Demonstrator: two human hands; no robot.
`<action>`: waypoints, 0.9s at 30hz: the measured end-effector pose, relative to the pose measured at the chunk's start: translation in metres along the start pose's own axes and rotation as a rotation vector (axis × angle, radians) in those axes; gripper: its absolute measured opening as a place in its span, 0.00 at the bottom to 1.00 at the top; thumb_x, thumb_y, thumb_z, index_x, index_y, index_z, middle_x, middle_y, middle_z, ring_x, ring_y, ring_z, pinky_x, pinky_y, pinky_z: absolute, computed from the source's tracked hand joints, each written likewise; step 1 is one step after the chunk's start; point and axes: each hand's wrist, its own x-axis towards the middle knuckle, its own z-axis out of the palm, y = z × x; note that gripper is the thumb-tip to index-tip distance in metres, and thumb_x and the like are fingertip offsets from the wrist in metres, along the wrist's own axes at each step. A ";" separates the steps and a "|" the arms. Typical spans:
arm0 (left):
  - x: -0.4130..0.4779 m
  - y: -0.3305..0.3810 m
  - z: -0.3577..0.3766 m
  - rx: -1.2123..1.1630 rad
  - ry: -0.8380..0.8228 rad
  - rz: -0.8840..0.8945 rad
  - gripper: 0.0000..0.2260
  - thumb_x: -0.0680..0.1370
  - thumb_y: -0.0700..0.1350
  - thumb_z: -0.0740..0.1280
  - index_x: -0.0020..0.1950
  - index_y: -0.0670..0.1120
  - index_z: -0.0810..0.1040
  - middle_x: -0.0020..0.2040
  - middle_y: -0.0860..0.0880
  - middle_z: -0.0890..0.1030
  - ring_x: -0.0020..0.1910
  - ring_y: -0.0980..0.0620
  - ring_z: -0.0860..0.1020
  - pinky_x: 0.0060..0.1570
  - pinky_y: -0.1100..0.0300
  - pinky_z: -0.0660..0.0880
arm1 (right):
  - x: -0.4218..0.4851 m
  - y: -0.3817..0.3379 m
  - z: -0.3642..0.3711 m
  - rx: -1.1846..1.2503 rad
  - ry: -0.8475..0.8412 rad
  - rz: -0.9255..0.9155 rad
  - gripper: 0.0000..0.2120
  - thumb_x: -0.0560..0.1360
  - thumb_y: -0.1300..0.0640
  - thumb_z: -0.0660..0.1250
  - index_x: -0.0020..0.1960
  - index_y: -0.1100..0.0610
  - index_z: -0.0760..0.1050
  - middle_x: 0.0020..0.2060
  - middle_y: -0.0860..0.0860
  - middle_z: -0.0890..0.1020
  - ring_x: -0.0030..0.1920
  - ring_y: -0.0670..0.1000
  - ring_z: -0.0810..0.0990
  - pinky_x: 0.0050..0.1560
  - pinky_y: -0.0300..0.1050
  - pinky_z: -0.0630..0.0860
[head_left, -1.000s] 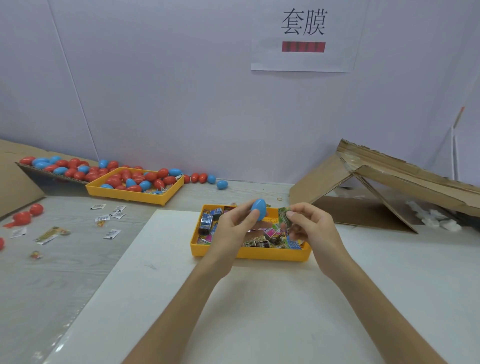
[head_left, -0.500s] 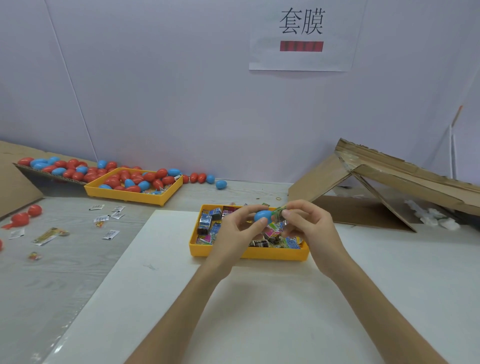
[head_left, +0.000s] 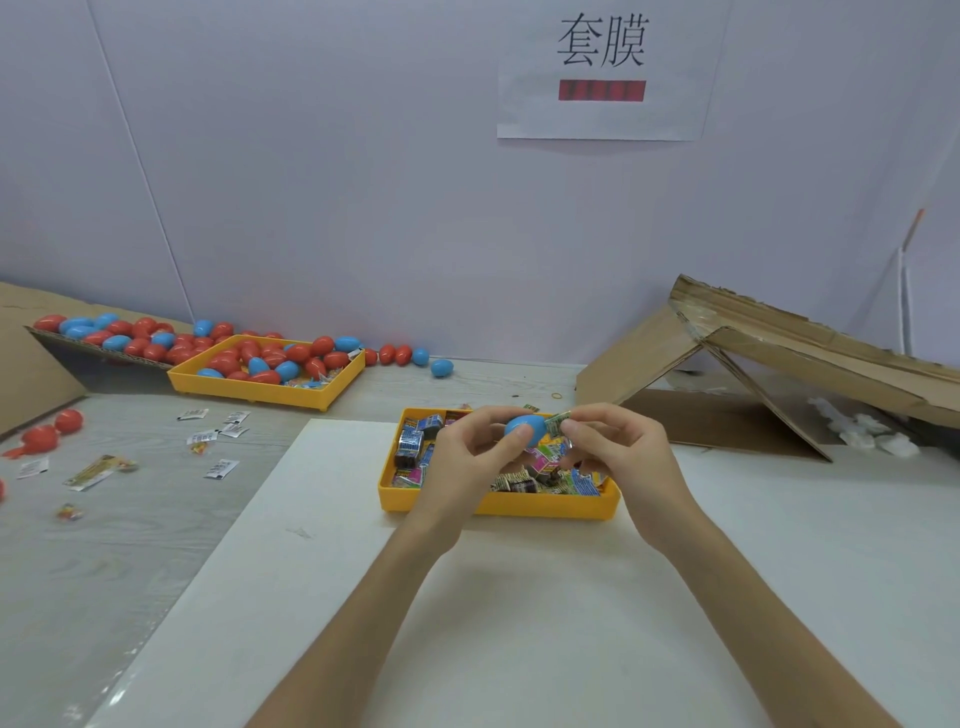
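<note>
both forearms reach in over the white sheet (head_left: 467, 597) on the tabletop (head_left: 104, 519). left hand (head_left: 467, 457): fingers (head_left: 511, 441) curled round a blue egg (head_left: 524, 428), thumb on its near side, egg lying roughly sideways. right hand (head_left: 618, 452): fingers (head_left: 582, 427) pinched together on a small printed wrap (head_left: 560, 423), its end touching the egg's right tip. cannot tell if the wrap is over the tip or just against it. egg and wrap are held in the air above the near tray (head_left: 498, 505), which is full of more printed wraps. left of the sheet: loose packets (head_left: 208, 431) and two red eggs (head_left: 52, 431). further back: far tray (head_left: 249, 393) heaped with red and blue eggs, more eggs along the wall. cardboard (head_left: 779, 358) back right. sign (head_left: 602, 67) on the wall.
</note>
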 end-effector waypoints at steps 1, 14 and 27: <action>0.000 0.000 0.000 0.001 -0.005 0.000 0.09 0.80 0.44 0.70 0.59 0.48 0.82 0.48 0.51 0.86 0.46 0.51 0.86 0.46 0.64 0.80 | 0.000 0.001 0.000 -0.003 0.000 0.001 0.08 0.68 0.51 0.74 0.47 0.51 0.84 0.40 0.53 0.87 0.35 0.50 0.85 0.37 0.38 0.80; -0.002 0.003 0.001 -0.047 0.023 -0.004 0.07 0.78 0.43 0.73 0.55 0.48 0.82 0.46 0.49 0.87 0.44 0.49 0.86 0.45 0.63 0.81 | 0.001 0.004 0.002 -0.001 -0.012 0.046 0.06 0.77 0.61 0.71 0.52 0.52 0.83 0.43 0.52 0.88 0.41 0.51 0.87 0.38 0.38 0.80; -0.002 0.006 0.003 -0.258 0.047 -0.085 0.14 0.71 0.48 0.74 0.55 0.48 0.84 0.49 0.49 0.87 0.48 0.44 0.86 0.45 0.63 0.81 | -0.007 0.003 0.013 -0.126 0.087 -0.310 0.12 0.78 0.69 0.67 0.47 0.53 0.83 0.36 0.43 0.84 0.34 0.42 0.80 0.39 0.35 0.76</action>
